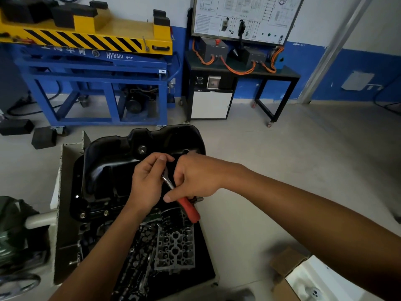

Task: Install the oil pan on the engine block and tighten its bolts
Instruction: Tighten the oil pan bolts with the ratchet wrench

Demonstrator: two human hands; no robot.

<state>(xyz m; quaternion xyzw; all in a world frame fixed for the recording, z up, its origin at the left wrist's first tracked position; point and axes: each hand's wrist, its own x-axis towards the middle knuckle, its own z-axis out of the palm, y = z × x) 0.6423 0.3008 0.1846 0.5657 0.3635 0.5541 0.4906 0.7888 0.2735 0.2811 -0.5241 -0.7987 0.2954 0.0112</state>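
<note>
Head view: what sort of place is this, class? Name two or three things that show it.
Probably a vehicle-repair training workshop. A black oil pan lies among engine parts, a blue-and-yellow lift table stands by the wall, and a wiring-diagram board hangs over boxes joined by orange cables.

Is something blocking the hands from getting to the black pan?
No, nothing that I can see. The left hand and the right hand both hold the ratchet right over the oil pan. Only that tool is between them and the pan.
</note>
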